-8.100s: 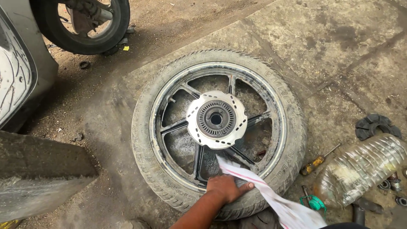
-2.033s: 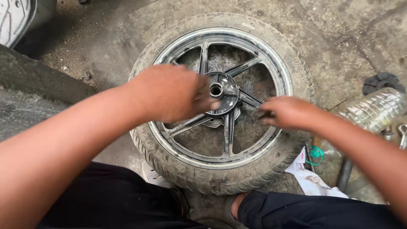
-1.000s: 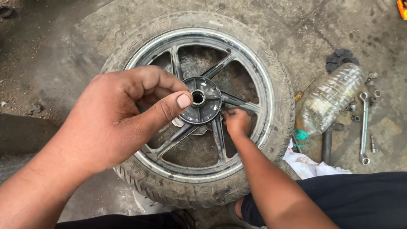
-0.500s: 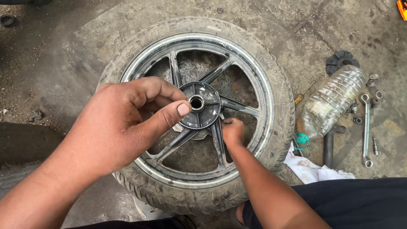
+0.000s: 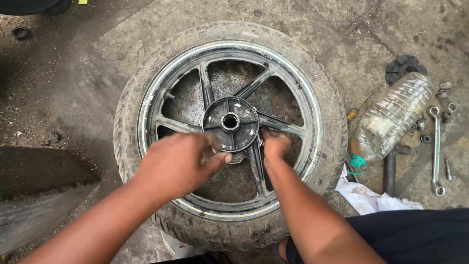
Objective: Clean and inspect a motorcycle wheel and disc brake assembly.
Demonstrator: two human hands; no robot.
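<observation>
Left hand [image 5: 178, 164] dropped off the hub [image 5: 230, 122] toward lower centre, grip curled and blurred, can't tell what it pinches; right hand [image 5: 276, 145] fingers pressed against a spoke, wheel [image 5: 229, 132] flat mid-frame.

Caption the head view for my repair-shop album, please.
Both hands, left hand and right hand, reach the hub of a wheel lying flat on concrete.

Wheel [image 5: 229, 132] lies flat on concrete, worn tyre fitted, dark spoked rim w/ dirty hub. Hub bore open, facing up; spokes grimy.
</observation>
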